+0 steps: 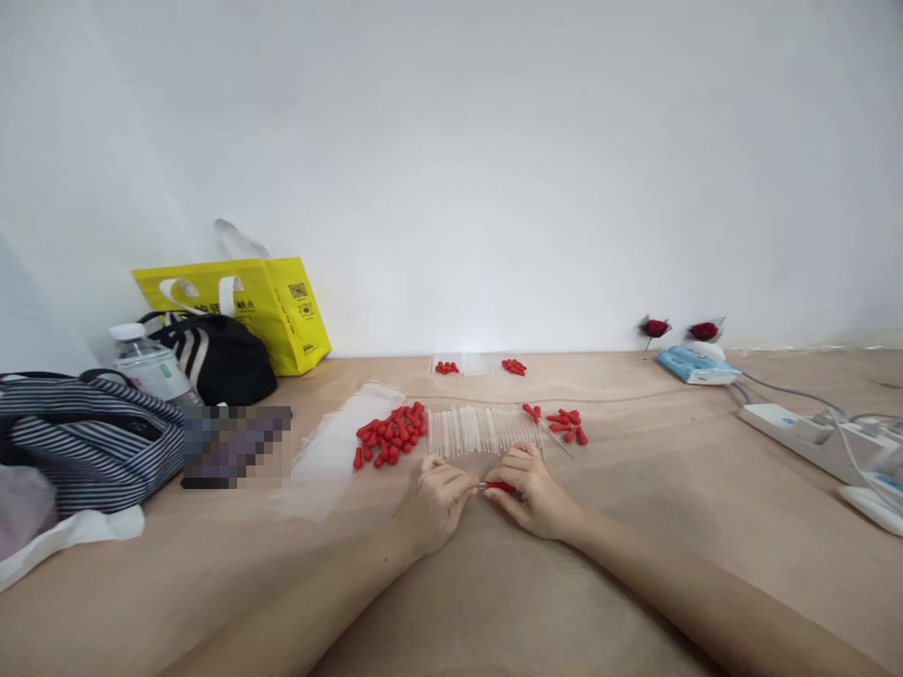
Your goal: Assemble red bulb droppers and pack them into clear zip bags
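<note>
Between my hands, a red rubber dropper bulb and the end of a clear glass dropper tube meet in line. My left hand is closed on the tube, most of which its fingers hide. The bulb sits in the pinched fingers of my right hand. Just beyond lies a row of clear tubes, side by side. A heap of red bulbs is left of the row. Several more red bulbs lie to its right, one of them on a slanting tube.
Clear plastic bags lie left of the heap. Small groups of red bulbs are near the wall. A striped bag, bottle and yellow bag stand left; a tissue pack and power strip lie right.
</note>
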Demonstrator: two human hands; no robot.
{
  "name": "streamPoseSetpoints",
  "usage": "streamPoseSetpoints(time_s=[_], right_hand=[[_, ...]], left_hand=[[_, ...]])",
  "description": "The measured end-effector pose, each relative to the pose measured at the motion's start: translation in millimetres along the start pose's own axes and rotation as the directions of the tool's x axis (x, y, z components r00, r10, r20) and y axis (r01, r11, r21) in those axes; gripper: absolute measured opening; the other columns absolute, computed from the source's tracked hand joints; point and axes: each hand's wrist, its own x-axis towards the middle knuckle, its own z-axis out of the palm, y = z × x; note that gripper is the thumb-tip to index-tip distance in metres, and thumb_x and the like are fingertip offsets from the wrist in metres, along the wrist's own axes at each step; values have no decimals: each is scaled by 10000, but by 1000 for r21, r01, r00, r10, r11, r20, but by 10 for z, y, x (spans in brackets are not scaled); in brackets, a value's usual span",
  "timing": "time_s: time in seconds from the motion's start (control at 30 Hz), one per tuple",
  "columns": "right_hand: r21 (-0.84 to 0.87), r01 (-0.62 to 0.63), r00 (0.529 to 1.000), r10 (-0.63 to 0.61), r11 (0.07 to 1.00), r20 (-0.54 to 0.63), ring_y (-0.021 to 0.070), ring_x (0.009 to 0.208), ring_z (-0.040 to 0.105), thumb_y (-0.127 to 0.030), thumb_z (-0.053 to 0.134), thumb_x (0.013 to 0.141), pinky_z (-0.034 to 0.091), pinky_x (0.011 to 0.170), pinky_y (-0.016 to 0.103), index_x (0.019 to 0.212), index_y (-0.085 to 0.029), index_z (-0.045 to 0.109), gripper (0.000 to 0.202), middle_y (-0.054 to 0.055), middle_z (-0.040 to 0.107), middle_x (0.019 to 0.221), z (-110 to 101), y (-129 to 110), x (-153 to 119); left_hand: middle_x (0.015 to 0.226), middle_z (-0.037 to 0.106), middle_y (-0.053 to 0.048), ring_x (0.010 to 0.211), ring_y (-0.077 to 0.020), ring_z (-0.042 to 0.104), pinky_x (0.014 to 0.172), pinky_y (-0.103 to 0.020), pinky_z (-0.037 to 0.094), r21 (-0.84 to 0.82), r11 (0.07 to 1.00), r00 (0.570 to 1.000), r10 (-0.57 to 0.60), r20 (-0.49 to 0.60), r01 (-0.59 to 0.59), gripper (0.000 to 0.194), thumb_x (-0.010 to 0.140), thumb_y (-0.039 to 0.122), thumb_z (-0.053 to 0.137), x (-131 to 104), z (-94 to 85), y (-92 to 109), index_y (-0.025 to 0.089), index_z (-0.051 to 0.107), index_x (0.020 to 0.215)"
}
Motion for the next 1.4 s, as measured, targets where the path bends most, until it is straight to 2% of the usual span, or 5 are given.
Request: streamPoseSetpoints(time_s=[0.13,0.3,0.4,0.77,1.4], right_hand=[[36,-24,999,25,999,-27,144,700,528,-245,502,812,308,764,345,798,-188,592,107,21,620,707,3,12,4],[89,-96,992,103,991,-75,144,711,531,-279,501,825,310,738,333,800,-205,600,126,13,633,724,-29,58,-10],[70,-115,987,122,991,-101,145,708,526,-304,522,814,307,746,337,803,-209,603,125,11,637,725,-64,94,-37],[-52,-60,992,54,997,-115,152,706,502,-250,507,813,281,787,371,807,-213,618,117,18,631,712,-36,78,-75],[93,-65,992,74,994,-99,153,684,540,-276,548,791,331,763,370,770,-213,618,97,15,642,688,-79,73,-60]], left_hand=[[722,663,-12,630,-127,555,696,-309,324,-12,1000,1000,-12,-14,12,209,863,144,382,3,12,-4,166,589,842],[793,674,-8,699,-132,583,816,-356,290,13,999,997,-45,-61,46,183,867,189,416,18,-7,-13,191,595,899],[754,671,3,697,-138,572,844,-380,264,47,996,995,-65,-75,69,179,867,220,432,24,-34,-26,207,607,897],[651,629,8,637,-132,538,812,-373,276,77,995,995,-61,-83,68,191,850,173,434,21,-25,19,186,613,784],[638,640,17,615,-121,558,811,-366,259,24,998,995,-57,-83,59,204,858,189,426,18,-37,29,186,614,781]])
